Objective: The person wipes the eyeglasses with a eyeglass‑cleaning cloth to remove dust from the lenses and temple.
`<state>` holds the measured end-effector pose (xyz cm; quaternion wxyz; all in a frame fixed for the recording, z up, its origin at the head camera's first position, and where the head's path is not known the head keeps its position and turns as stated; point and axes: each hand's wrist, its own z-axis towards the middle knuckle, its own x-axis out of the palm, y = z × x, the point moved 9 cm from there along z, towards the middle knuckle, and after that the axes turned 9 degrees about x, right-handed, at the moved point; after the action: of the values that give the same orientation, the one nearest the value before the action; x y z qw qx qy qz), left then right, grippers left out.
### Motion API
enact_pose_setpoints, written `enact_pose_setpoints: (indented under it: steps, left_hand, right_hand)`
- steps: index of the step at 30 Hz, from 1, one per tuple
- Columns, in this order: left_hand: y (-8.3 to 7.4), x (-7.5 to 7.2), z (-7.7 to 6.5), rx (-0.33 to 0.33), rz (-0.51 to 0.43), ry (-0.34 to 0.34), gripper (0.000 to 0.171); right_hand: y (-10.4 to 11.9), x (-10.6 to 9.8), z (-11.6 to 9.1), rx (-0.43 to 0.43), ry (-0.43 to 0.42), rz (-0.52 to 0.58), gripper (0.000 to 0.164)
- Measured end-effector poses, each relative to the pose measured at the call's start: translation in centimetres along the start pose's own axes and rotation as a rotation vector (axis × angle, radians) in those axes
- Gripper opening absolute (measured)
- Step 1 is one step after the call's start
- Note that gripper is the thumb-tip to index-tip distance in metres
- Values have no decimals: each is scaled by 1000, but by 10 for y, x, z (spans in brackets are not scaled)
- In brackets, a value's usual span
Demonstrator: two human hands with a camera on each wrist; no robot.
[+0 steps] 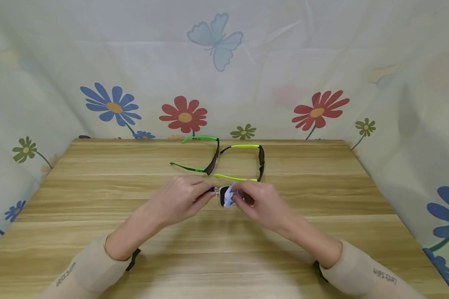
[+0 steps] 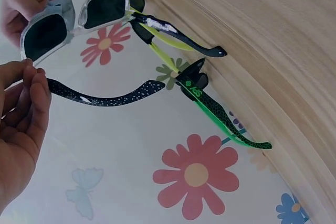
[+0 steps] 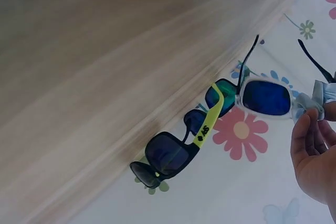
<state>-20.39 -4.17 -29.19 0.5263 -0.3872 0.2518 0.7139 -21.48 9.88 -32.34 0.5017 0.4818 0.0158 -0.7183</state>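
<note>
Above the surface (image 1: pixel 321 174), clear-framed sunglasses (image 1: pixel 223 197) are pinched by the left hand (image 1: pixel 181 195) and a cloth (image 1: pixel 230 197) by the right hand (image 1: pixel 262 203), against one lens (image 2: pixel 46 37); wiping seems underway, light strokes being called for.

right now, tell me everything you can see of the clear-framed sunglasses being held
The clear-framed sunglasses look like glossy, see-through plastic; the lenses appear dark in the left wrist view, blue in the right. Both temples are unfolded, dark with white flecks or patches. The pair appears held above the wooden table. The left grip pinches one front corner beside a temple; the right grip holds a pale blue cloth against one lens, partly covering it.
</note>
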Motion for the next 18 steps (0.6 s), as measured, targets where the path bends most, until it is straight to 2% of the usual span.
enact_pose_setpoints:
  steps: [9,15,18]
  left_hand:
    - [-2,1,2,16,-6,-8,18]
    - [-3,1,4,34,-10,-23,17]
    - [-4,1,4,34,-15,-27,17]
  right_hand:
    - [14,-4,2,-46,-23,48,17]
    - [22,-9,4,-91,-50,71,6]
    - [24,-11,5,-104,-60,67,8]
